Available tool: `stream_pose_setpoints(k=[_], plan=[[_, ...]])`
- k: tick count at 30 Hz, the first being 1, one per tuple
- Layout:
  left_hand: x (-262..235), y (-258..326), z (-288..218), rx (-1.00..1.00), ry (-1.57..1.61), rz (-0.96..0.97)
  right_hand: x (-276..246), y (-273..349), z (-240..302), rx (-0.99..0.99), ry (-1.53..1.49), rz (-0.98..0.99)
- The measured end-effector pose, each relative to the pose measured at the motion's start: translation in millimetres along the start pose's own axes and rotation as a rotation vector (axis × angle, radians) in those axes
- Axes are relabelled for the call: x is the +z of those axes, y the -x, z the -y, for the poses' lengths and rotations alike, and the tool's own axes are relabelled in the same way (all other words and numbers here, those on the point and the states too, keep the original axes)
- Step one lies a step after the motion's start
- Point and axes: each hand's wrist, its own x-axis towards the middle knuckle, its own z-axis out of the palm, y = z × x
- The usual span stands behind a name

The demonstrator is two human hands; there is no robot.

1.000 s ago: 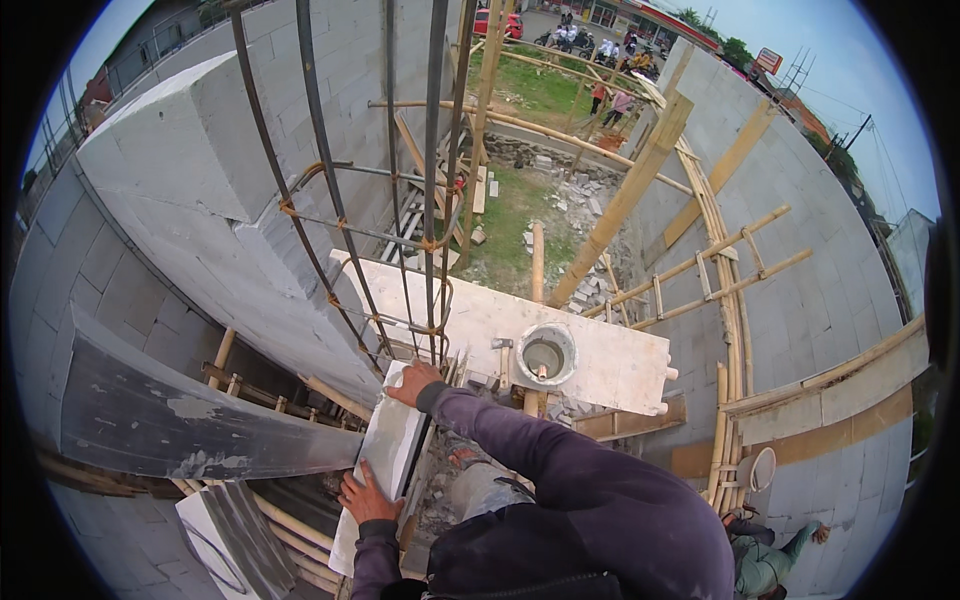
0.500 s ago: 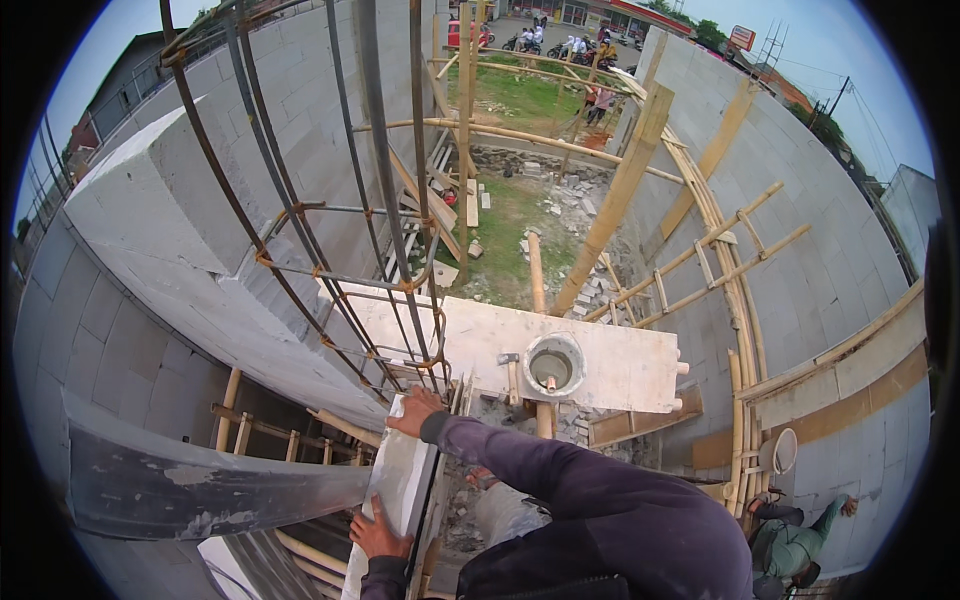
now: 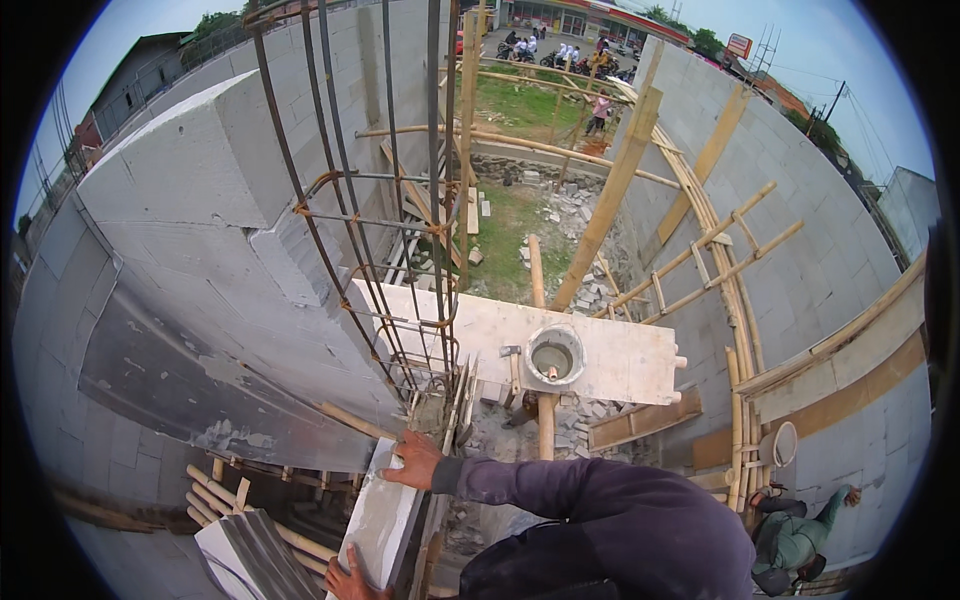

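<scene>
A long, pale grey concrete block [image 3: 385, 520] lies lengthwise along the narrow wall top in front of me. My right hand [image 3: 414, 462] grips its far end, fingers bent over the edge. At the near end my left hand [image 3: 350, 578] holds the block's left side, its fingers partly cut off by the lower edge of view. Just beyond the block, a cage of rusty steel bars [image 3: 395, 240] rises from wet-looking mortar [image 3: 430, 412].
A round bucket [image 3: 555, 356] of grey mix and a hammer [image 3: 514, 368] rest on a plank platform [image 3: 630, 362]. A smooth dark panel [image 3: 210, 385] stands at the left wall [image 3: 180, 200]. Bamboo poles [image 3: 730, 270] line the right. Another person [image 3: 795, 540] is low at right.
Both hands and the block have shifted nearer to me. The dark panel, which reached close to the block, now lies farther off along the left wall. My view has turned slightly left.
</scene>
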Motion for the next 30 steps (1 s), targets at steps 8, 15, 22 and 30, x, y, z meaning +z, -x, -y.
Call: stream_pose_setpoints(k=[8, 15, 22, 30], plan=[[60.4, 92.9, 91.5, -0.042, -0.215, 0.031, 113.1, 49.2, 19.2, -0.115, -0.064, -0.025], [102.7, 132.8, 129.4, -0.093, -0.351, 0.012, 173.6, 62.2, 19.2, -0.131, -0.034, 0.104], [133.9, 147.9, 139.7, -0.102, -0.284, 0.015, 174.5, 66.7, 25.9, -0.149, -0.028, 0.155], [83.5, 137.7, 92.5, -0.230, -0.012, -0.008, 160.9, 63.0, 28.6, -0.134, -0.124, 0.168]])
